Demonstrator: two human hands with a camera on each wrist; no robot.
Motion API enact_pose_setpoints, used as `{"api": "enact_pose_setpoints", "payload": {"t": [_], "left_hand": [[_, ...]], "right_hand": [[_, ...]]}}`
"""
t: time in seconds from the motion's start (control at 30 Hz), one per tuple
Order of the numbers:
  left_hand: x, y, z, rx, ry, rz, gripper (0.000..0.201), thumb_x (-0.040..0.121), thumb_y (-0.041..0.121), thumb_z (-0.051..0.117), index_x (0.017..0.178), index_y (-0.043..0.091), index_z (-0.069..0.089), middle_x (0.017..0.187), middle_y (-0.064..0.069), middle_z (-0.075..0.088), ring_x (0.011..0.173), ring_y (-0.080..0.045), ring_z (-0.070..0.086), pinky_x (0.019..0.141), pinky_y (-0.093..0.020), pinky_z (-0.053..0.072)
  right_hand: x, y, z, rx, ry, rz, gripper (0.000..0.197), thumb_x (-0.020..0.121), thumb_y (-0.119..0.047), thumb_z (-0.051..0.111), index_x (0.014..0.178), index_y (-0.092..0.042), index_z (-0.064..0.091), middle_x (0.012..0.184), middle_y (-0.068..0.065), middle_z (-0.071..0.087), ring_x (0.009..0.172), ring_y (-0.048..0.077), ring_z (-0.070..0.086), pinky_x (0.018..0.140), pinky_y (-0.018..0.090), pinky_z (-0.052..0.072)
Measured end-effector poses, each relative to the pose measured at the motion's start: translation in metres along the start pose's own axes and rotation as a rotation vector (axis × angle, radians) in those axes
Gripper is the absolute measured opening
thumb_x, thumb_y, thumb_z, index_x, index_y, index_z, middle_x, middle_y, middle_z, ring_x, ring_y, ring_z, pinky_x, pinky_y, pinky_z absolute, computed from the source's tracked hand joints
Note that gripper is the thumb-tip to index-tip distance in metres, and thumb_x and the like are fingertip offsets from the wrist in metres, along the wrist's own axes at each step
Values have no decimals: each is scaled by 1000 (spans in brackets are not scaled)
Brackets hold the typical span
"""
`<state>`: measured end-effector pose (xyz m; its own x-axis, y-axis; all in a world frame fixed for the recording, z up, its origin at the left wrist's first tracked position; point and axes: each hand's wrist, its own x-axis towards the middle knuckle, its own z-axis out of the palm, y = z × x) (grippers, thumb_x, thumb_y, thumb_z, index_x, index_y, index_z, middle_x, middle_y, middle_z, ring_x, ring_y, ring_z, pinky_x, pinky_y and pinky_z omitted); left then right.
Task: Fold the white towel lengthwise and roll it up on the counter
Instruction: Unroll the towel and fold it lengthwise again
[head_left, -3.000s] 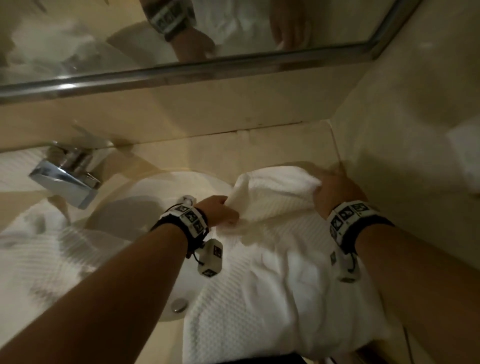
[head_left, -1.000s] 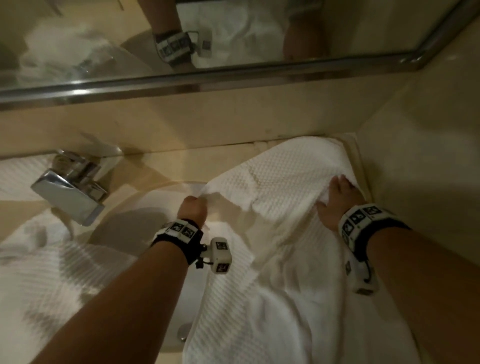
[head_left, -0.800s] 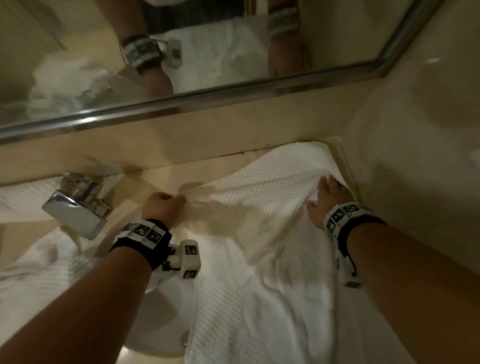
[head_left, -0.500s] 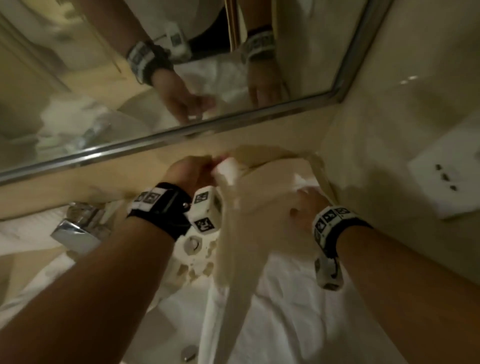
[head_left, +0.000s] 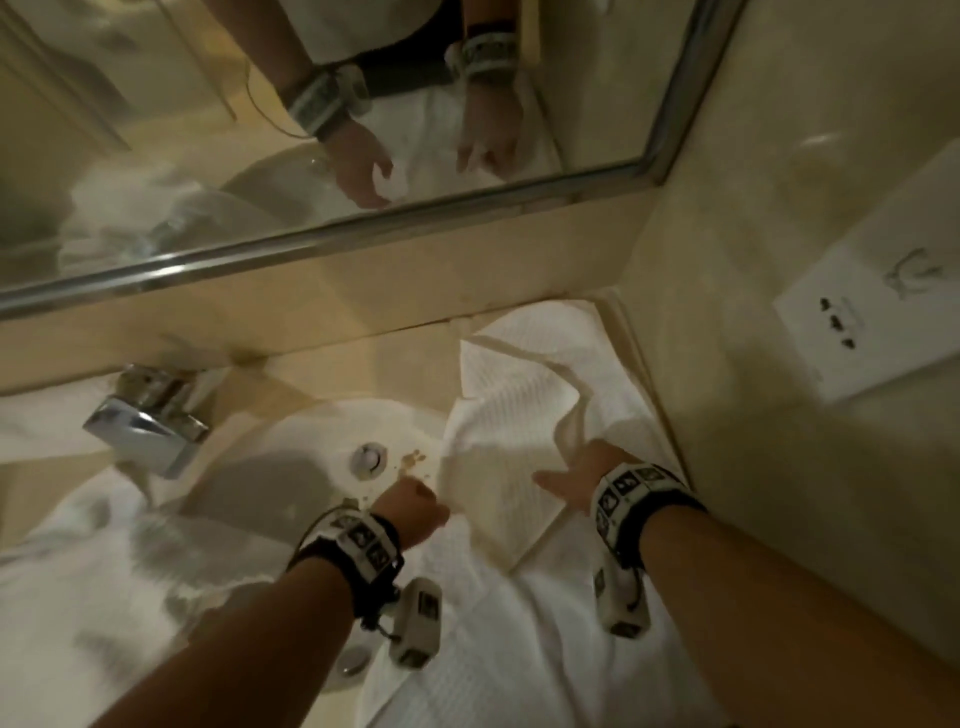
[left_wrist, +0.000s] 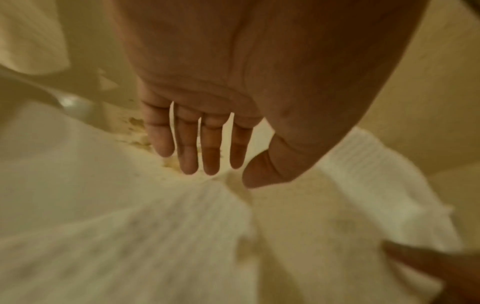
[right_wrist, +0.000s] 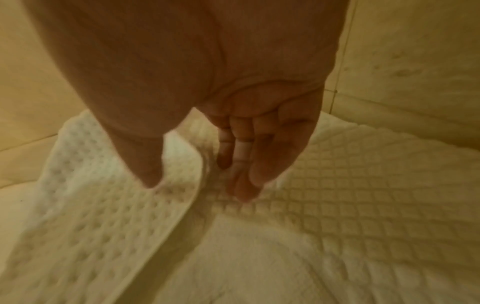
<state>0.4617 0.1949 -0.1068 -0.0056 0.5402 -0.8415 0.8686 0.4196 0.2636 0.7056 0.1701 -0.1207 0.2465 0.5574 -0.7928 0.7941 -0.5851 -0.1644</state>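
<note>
The white waffle towel (head_left: 519, 395) lies on the counter in the right corner, partly over the sink's rim. Its far end is turned back toward me in a loose flap. My left hand (head_left: 415, 512) hovers at the flap's left edge; in the left wrist view its fingers (left_wrist: 210, 156) are straight and hold nothing above the towel (left_wrist: 130, 236). My right hand (head_left: 576, 478) rests on the flap's near right part with the thumb spread. In the right wrist view its fingertips (right_wrist: 244, 193) touch the towel (right_wrist: 337, 205).
The white sink basin (head_left: 291, 467) with a chrome faucet (head_left: 150, 421) sits to the left, with brown specks (head_left: 413, 457) near its overflow. Another white towel (head_left: 78, 597) lies at the left. A mirror (head_left: 311, 130) is behind, and a wall with a socket plate (head_left: 872, 322) stands close on the right.
Half a second ago both hands held the towel's far end lifted. It now lies folded back toward me, both hands have let go, and they are lower and nearer.
</note>
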Motion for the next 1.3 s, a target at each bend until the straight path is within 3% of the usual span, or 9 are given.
{"api": "enact_pose_setpoints", "payload": {"t": [0.23, 0.3, 0.4, 0.57, 0.73, 0.83, 1.1, 1.2, 1.3], "left_hand": [[-19, -79, 45, 84, -173, -96, 87, 64, 60, 85, 133, 29, 43, 132, -1, 58, 113, -22, 57, 95, -35, 49], [-29, -87, 52, 80, -149, -64, 97, 57, 78, 78, 132, 30, 42, 131, 2, 57, 114, -21, 57, 94, -34, 47], [-41, -85, 58, 55, -62, 23, 73, 63, 84, 69, 113, 33, 53, 115, 8, 60, 101, -13, 58, 86, -32, 49], [-58, -81, 70, 160, -95, 84, 51, 79, 72, 68, 109, 31, 59, 120, 7, 61, 104, -14, 56, 90, -33, 48], [-61, -82, 88, 285, -154, 116, 50, 87, 63, 63, 114, 20, 64, 114, -1, 66, 101, -20, 62, 94, -38, 52], [-60, -81, 95, 227, -252, 151, 49, 91, 59, 61, 114, 16, 68, 105, -2, 72, 88, -18, 70, 85, -35, 59], [-90, -75, 98, -253, -363, 121, 46, 104, 46, 50, 121, 5, 62, 102, -14, 76, 77, -30, 75, 72, -40, 64], [-114, -63, 101, -527, -388, 82, 43, 104, 44, 51, 123, 5, 58, 108, -18, 72, 75, -32, 74, 62, -36, 62], [-128, -53, 101, -572, -407, 142, 40, 105, 43, 50, 125, 10, 58, 115, -18, 71, 80, -33, 74, 65, -36, 59]], "right_hand": [[-4, -35, -23, 195, 227, -20, 47, 101, -38, 34, 99, -2, 64, 97, 18, 71, 85, 34, 68, 83, 41, 57], [-4, -52, -47, 382, 327, -15, 44, 102, -34, 33, 111, 0, 60, 91, 17, 69, 82, 36, 69, 79, 45, 59], [4, -64, -83, 698, 466, -65, 54, 102, -40, 42, 146, -9, 35, 101, 12, 60, 97, 38, 69, 87, 45, 57], [16, -51, -84, 616, 513, -95, 70, 86, -43, 49, 149, -17, 32, 147, 11, 46, 125, 35, 53, 104, 47, 45], [-26, -18, -23, 255, 361, -104, 41, 98, -41, 39, 82, -8, 58, 83, 9, 62, 66, 24, 55, 58, 29, 38], [-54, 0, 21, 252, 218, -91, 53, 98, -49, 39, 67, -10, 58, 70, 8, 65, 64, 27, 62, 62, 32, 51], [-162, 40, 130, 190, -407, -64, 60, 78, -75, 62, 85, -17, 75, 79, -1, 77, 73, 16, 74, 77, 33, 61], [-184, 47, 170, 163, -361, -153, 35, 79, -68, 69, 97, -39, 62, 96, -6, 72, 78, 11, 66, 73, 26, 55], [-198, 58, 190, 278, -156, -125, 55, 81, -54, 73, 130, -36, 55, 124, -3, 62, 102, 19, 58, 92, 35, 47]]}}
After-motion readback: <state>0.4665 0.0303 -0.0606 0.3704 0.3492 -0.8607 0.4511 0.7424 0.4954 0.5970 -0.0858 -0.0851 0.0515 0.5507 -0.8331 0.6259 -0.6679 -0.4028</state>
